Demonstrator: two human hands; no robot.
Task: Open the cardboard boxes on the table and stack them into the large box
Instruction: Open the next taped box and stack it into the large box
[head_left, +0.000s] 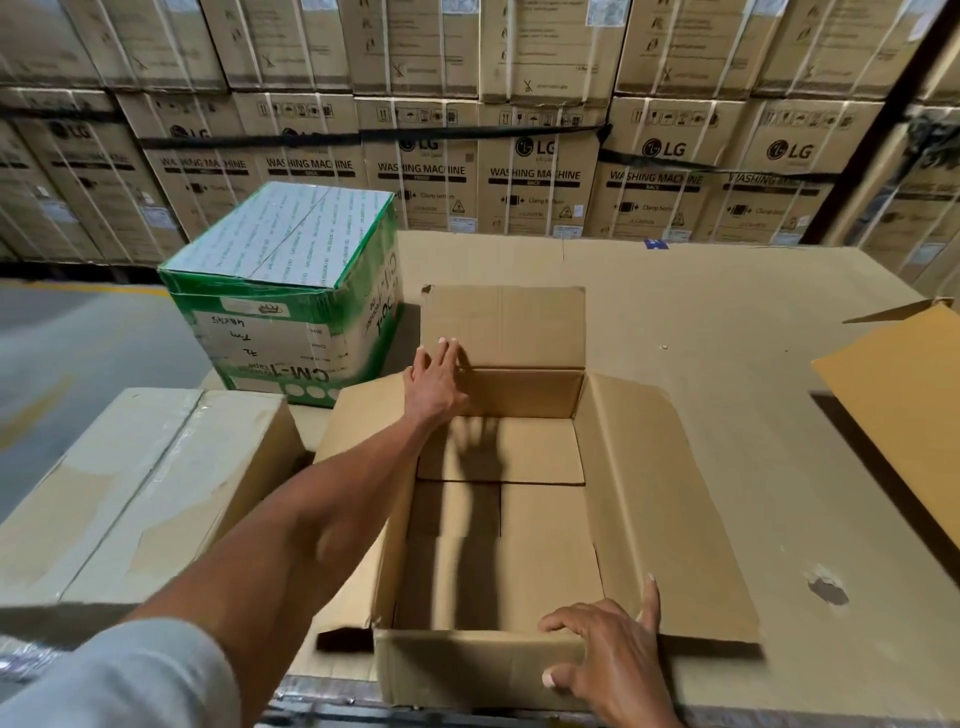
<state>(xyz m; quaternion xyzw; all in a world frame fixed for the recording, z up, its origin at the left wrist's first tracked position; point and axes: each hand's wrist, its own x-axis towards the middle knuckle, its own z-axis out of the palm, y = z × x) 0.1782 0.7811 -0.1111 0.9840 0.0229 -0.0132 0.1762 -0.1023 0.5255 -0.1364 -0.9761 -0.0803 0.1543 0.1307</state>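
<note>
An open brown cardboard box (540, 525) stands in front of me on the cardboard-covered table (727, 322), all its flaps folded outward and its inside empty. My left hand (436, 379) reaches across to the far left corner and presses flat on the far flap, fingers spread. My right hand (608, 654) grips the near wall at its right end, fingers over the rim. A closed taped brown box (140, 493) lies to the left. A closed green and white box (291, 291) stands behind it.
At the right edge a flap of a large open box (904, 395) juts into view. Stacked washing machine cartons (535, 171) form a wall behind the table. Grey floor (67, 353) lies to the left.
</note>
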